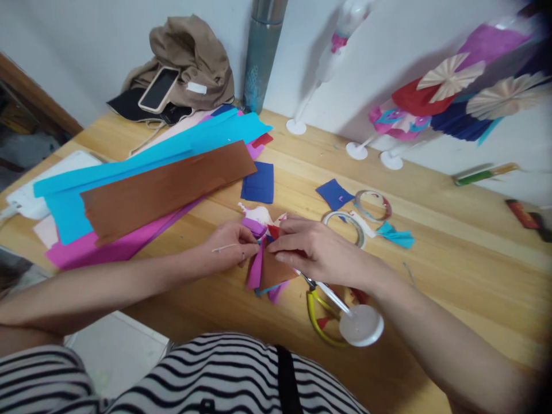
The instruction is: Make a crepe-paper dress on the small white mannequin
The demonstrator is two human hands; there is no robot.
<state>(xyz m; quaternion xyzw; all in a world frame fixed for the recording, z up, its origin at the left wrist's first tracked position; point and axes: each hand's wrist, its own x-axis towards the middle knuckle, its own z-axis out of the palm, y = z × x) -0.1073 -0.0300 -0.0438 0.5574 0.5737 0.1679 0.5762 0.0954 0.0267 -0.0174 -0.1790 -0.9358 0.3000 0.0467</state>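
Note:
Near the table's front edge both hands meet over a small bundle of colored paper. My left hand (235, 244) is closed, its fingertips pinching a pink paper strip (255, 269) at the bundle's left side. My right hand (313, 244) bends over the other side, with its thumb and fingers closed on a brown paper piece (276, 270). Purple, red and white bits show above the fingers. A white stand with a round base (361, 325) sticks out below my right hand; its upper end is hidden. Yellow-handled scissors (317, 313) lie under the stand.
Brown (172, 190), blue and magenta sheets lie at left. Tape rolls (373, 206), blue paper squares (259, 183) and a gathered blue piece (395, 234) lie beyond my hands. A bottle (264, 63), a phone (158, 89) on cloth and decorated stands (357, 150) line the wall.

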